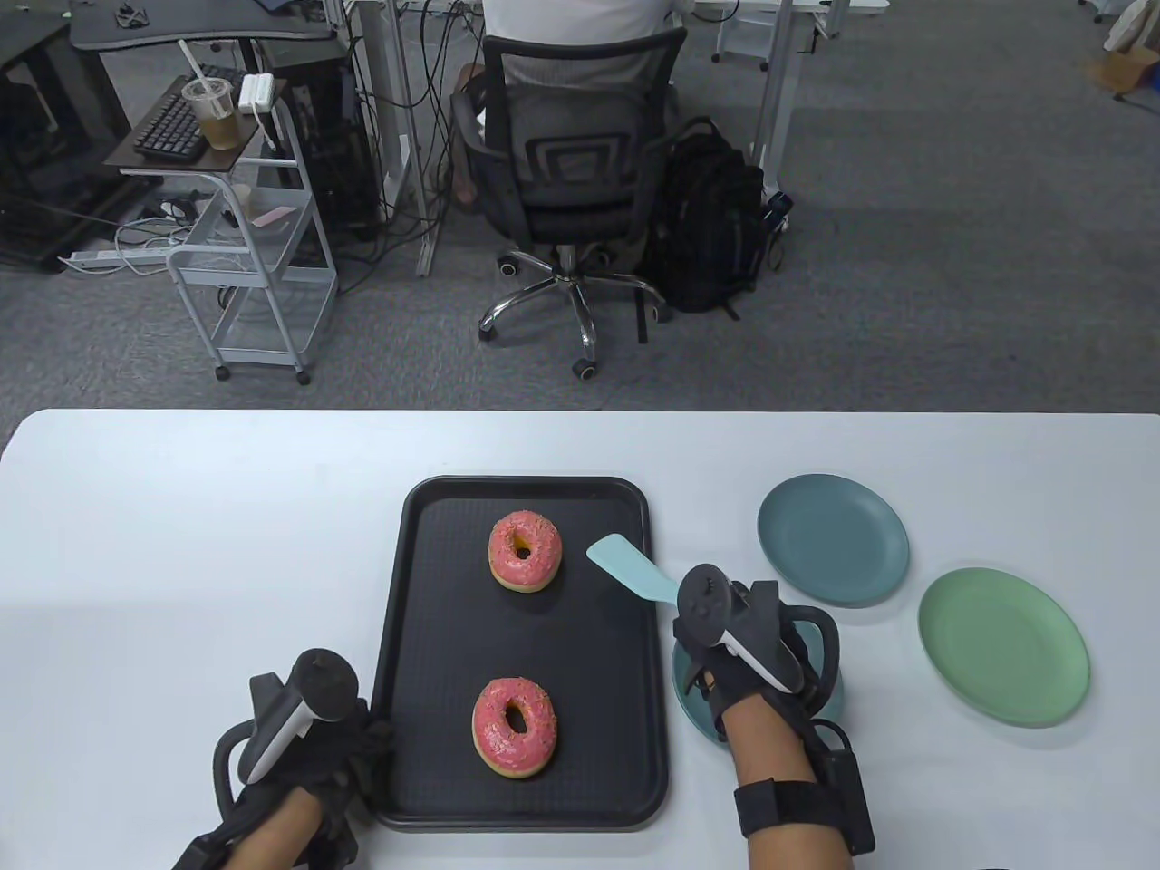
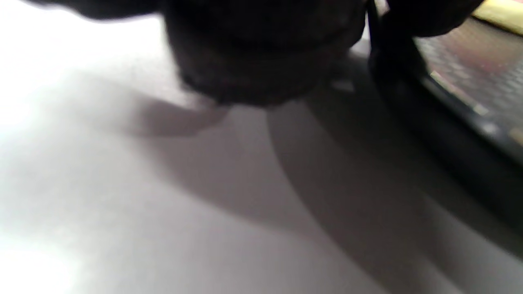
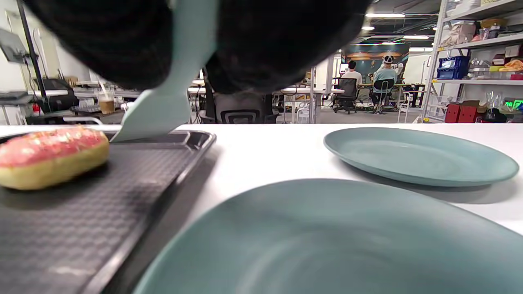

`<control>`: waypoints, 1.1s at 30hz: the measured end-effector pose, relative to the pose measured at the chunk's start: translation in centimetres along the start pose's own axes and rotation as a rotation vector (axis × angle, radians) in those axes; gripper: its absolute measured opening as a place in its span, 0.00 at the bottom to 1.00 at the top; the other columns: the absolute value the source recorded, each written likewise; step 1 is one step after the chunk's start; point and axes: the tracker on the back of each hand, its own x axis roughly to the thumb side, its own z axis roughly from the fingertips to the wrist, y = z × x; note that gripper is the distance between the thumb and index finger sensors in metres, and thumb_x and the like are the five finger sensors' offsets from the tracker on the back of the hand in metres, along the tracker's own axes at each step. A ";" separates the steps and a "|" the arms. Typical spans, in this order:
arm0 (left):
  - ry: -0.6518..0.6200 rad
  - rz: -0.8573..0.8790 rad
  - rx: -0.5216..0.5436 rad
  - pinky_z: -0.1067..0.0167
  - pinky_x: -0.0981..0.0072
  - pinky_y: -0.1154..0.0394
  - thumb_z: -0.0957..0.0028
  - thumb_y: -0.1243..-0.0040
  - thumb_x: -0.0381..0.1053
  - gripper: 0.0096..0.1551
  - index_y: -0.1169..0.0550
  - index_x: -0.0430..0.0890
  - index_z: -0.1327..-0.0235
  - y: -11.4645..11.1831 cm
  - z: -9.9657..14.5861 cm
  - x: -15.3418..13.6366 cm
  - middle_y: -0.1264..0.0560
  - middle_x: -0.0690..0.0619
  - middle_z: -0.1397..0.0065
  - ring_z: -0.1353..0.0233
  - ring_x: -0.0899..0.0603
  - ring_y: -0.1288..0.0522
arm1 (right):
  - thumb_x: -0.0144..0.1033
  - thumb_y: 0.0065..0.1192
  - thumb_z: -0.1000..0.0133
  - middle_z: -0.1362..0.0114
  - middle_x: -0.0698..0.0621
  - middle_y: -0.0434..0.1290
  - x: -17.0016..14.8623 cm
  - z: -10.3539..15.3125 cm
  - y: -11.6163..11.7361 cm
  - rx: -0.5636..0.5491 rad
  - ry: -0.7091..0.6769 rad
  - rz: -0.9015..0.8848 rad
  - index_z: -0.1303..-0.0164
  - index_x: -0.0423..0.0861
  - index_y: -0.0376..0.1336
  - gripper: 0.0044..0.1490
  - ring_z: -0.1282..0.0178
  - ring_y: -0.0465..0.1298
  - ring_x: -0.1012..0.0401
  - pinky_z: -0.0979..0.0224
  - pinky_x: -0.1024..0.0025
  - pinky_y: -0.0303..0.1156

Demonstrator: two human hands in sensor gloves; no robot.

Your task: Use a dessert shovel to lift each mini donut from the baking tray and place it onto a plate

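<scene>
Two pink-iced mini donuts lie on the black baking tray (image 1: 408,580): the far donut (image 1: 525,550) (image 3: 49,157) and the near donut (image 1: 514,726). My right hand (image 1: 725,639) grips the handle of a light-blue dessert shovel (image 1: 630,568) (image 3: 159,108); its blade hovers over the tray's right side, just right of the far donut and not touching it. That hand is above a blue-grey plate (image 1: 693,707) (image 3: 327,241) beside the tray. My left hand (image 1: 335,752) rests at the tray's near-left corner; its fingers are dark and blurred in the left wrist view.
A second blue-grey plate (image 1: 832,539) (image 3: 421,157) and a green plate (image 1: 1002,645) lie right of the tray on the white table (image 1: 181,544). An office chair (image 1: 566,181), a backpack and a cart stand beyond the table's far edge.
</scene>
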 end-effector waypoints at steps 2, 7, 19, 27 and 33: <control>0.002 -0.012 -0.005 0.78 0.67 0.16 0.55 0.40 0.68 0.31 0.28 0.54 0.43 -0.1 0.0 0.2 0.19 0.54 0.56 0.75 0.53 0.13 | 0.54 0.74 0.50 0.54 0.44 0.81 0.1 -0.6 0.5 0.021 0.003 0.014 0.35 0.42 0.69 0.39 0.77 0.79 0.59 0.74 0.63 0.76; 0.006 -0.017 -0.007 0.79 0.67 0.16 0.54 0.40 0.67 0.31 0.28 0.51 0.43 -0.2 0.1 0.5 0.19 0.55 0.57 0.75 0.54 0.13 | 0.48 0.73 0.49 0.48 0.41 0.78 0.1 -3.1 1.9 0.151 -0.003 -0.035 0.31 0.46 0.67 0.36 0.69 0.78 0.52 0.64 0.55 0.74; -0.001 -0.032 -0.005 0.78 0.67 0.16 0.53 0.40 0.65 0.31 0.28 0.49 0.43 -0.3 0.1 0.9 0.19 0.55 0.57 0.75 0.54 0.13 | 0.41 0.66 0.48 0.34 0.41 0.71 2.7 -6.3 2.8 0.113 0.005 0.096 0.28 0.55 0.64 0.34 0.42 0.72 0.43 0.33 0.40 0.61; -0.004 -0.025 -0.007 0.78 0.67 0.16 0.53 0.40 0.65 0.31 0.28 0.48 0.43 -0.4 0.0 0.9 0.19 0.55 0.57 0.75 0.54 0.13 | 0.40 0.66 0.47 0.31 0.41 0.68 7.2 -7.0 3.7 0.122 -0.106 0.019 0.28 0.57 0.64 0.34 0.38 0.68 0.43 0.28 0.39 0.55; -0.007 -0.020 -0.010 0.78 0.68 0.16 0.54 0.40 0.64 0.31 0.28 0.48 0.44 -0.4 0.0 0.9 0.19 0.54 0.58 0.75 0.54 0.13 | 0.41 0.66 0.48 0.31 0.41 0.68 9.7 -7.2 4.0 0.105 -0.142 0.024 0.28 0.56 0.64 0.34 0.38 0.69 0.43 0.28 0.39 0.56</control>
